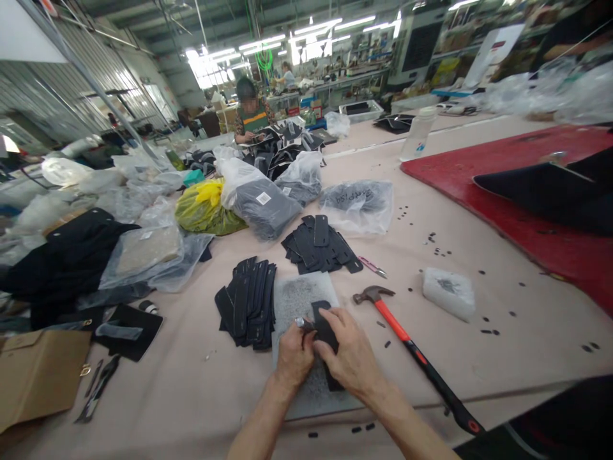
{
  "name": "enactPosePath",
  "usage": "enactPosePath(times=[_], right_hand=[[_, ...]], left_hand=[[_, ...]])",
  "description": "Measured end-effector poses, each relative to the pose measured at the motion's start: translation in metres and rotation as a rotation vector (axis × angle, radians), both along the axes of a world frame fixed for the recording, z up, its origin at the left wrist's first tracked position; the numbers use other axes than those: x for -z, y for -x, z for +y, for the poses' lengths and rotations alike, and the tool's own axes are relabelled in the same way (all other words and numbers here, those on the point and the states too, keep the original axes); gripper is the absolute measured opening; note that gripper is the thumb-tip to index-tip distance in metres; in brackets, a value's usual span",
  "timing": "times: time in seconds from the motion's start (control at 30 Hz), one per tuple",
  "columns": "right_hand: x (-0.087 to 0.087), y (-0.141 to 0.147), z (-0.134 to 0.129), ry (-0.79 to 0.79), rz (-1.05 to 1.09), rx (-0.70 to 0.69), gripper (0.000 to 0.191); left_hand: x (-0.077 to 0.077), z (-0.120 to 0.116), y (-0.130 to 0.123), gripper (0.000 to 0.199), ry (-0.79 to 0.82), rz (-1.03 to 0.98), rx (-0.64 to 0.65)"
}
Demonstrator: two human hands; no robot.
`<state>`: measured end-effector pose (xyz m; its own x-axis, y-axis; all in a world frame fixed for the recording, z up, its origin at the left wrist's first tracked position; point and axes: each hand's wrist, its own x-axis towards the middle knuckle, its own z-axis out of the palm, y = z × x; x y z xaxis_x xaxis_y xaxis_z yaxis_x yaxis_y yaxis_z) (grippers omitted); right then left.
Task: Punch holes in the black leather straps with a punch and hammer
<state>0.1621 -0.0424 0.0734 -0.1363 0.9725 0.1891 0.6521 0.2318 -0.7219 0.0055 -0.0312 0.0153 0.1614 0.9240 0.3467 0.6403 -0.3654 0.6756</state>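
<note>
Both hands meet over a speckled grey board [299, 291] at the table's front. My left hand [295, 352] is closed around a short metal tool [301, 323], its top end showing above the fist. My right hand [352, 348] pinches a dark strip [320, 310] that lies on the board, thumb and fingers near the left fist. The tool's lower end is hidden. To the left lies a pile of dark strips [246, 303]; a second pile [316, 246] sits behind the board. A hammer [407, 342] with a red and black handle rests to the right.
Pink snips [372, 267] lie behind the hammer, and a white wrapped block [449, 292] sits right. Small black pieces are scattered there. Bagged goods [261, 198] stand farther back, a red board [527, 179] at right, a brown box [43, 374] at left. A person [251, 115] sits across the table.
</note>
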Motion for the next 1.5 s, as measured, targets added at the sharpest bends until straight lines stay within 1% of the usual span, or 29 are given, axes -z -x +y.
enactPosePath(times=[0.03,0.07,0.1,0.13,0.2,0.23,0.33,0.4,0.53,0.63,0.83,1.1,1.23,1.33,1.37,1.43,1.5], right_hand=[[-0.006,0.001,0.004,0.001,0.116,-0.071,0.056],[-0.011,0.002,0.007,0.006,0.201,-0.135,0.056],[-0.014,0.004,0.011,0.008,0.249,-0.182,0.049],[-0.015,0.007,0.014,-0.001,0.263,-0.209,0.038],[-0.012,0.013,0.019,-0.042,0.223,-0.209,0.015],[-0.010,0.017,0.021,-0.063,0.189,-0.197,0.011],[-0.002,0.024,0.022,-0.118,0.094,-0.161,0.012],[0.000,0.026,0.021,-0.143,0.060,-0.152,0.012],[-0.002,0.025,0.018,-0.153,0.040,-0.125,0.013],[-0.004,0.026,0.016,-0.136,0.047,-0.138,0.016],[-0.003,0.032,0.014,-0.128,0.027,-0.163,0.017],[-0.004,0.032,0.015,-0.122,0.024,-0.138,0.015],[-0.009,0.033,0.016,-0.102,0.026,-0.141,0.015],[-0.011,0.026,0.017,-0.058,0.110,-0.142,0.013],[-0.009,0.022,0.017,-0.041,0.152,-0.122,0.018],[-0.002,0.008,0.016,-0.023,0.201,-0.037,0.030],[0.011,-0.008,0.011,-0.039,0.148,0.051,0.032]], left_hand=[[-0.002,0.001,-0.001,0.017,0.013,0.015,0.014],[-0.004,0.002,-0.002,0.015,0.022,0.029,0.028],[-0.006,0.002,-0.003,0.013,0.023,0.039,0.035],[-0.007,0.003,-0.004,0.012,0.011,0.041,0.030],[-0.009,0.003,-0.006,0.013,-0.033,0.023,-0.002],[-0.009,0.003,-0.007,0.015,-0.055,0.007,-0.020],[-0.007,0.002,-0.008,0.017,-0.092,-0.034,-0.053],[-0.004,0.001,-0.007,0.019,-0.080,-0.053,-0.049],[0.000,0.001,-0.002,0.022,0.021,-0.099,-0.012],[-0.002,0.002,0.002,0.020,0.061,-0.114,0.011],[-0.004,0.003,0.005,0.021,-0.012,-0.121,0.032],[0.003,0.003,0.004,0.021,-0.103,-0.086,-0.007],[0.004,0.002,0.003,0.020,-0.091,-0.087,-0.015],[0.003,0.002,0.004,0.022,-0.063,-0.062,-0.014],[0.003,0.002,0.004,0.022,-0.053,-0.054,-0.011],[0.003,0.002,0.005,0.020,-0.026,-0.046,-0.005],[0.004,0.003,0.005,0.017,0.004,-0.050,-0.004]])
